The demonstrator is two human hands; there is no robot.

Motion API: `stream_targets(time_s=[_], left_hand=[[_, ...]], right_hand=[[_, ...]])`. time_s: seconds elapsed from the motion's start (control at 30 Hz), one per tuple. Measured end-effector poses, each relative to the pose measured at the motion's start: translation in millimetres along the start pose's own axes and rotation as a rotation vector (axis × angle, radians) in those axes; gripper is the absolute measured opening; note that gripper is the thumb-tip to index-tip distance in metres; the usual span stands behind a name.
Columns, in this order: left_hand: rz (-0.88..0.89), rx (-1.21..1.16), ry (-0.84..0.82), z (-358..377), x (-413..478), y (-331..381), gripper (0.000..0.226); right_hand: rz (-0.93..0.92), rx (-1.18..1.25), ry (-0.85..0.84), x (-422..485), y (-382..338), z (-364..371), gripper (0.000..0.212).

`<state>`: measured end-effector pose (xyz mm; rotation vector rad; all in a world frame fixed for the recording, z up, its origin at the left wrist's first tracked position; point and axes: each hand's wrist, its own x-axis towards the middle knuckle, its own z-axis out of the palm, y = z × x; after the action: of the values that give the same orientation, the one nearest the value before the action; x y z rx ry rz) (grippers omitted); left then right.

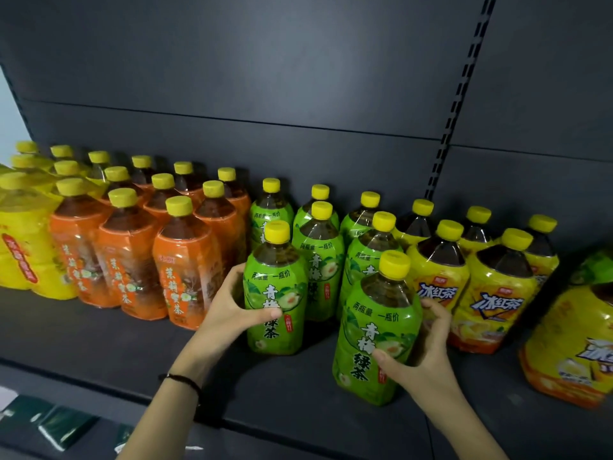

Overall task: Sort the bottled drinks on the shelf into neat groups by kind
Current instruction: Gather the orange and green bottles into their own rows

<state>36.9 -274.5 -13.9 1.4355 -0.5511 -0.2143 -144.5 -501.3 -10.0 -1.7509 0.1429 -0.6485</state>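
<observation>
Yellow-capped drink bottles stand on a dark grey shelf [99, 346] in groups by label colour. My left hand [232, 303] grips a green-label bottle [277, 290] at the front of the green group's left column. My right hand [421, 353] wraps around another green-label bottle [374, 330], the one nearest the shelf's front edge. More green bottles [320, 260] stand behind these two. Orange-label bottles [132, 257] fill rows to the left. Yellow-label bottles [494, 293] stand to the right.
A yellow pack of bottles [23, 247] sits at the far left. One large yellow-label bottle [577, 343] leans at the far right edge. A slotted upright [457, 94] runs up the dark back panel. Green packages [63, 426] lie on a lower level.
</observation>
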Motion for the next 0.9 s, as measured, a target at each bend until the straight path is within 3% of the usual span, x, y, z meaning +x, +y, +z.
stream_targets(time_s=[0.13, 0.27, 0.37, 0.57, 0.9], left_hand=[[0.033, 0.115, 0.176, 1.0, -5.0, -5.0, 0.083], [0.177, 0.658, 0.506, 8.3, -16.8, -4.9, 0.092], [0.339, 0.837, 0.673, 25.2, -30.6, -5.8, 0.076], [0.309, 0.875, 0.641, 51.4, -18.4, -19.2, 0.085], [0.253, 0.983, 0.572, 50.6, 26.6, -19.0, 0.078]], right_hand=[[0.012, 0.012, -0.028, 1.3, 1.7, -0.1, 0.095], [-0.004, 0.031, -0.058, -1.3, 5.1, -1.0, 0.088], [-0.033, 0.039, -0.054, -3.1, 7.6, 0.7, 0.082], [-0.043, 0.024, -0.057, -1.2, 6.4, 2.4, 0.082], [-0.018, 0.017, -0.072, 1.2, 11.1, 3.2, 0.079]])
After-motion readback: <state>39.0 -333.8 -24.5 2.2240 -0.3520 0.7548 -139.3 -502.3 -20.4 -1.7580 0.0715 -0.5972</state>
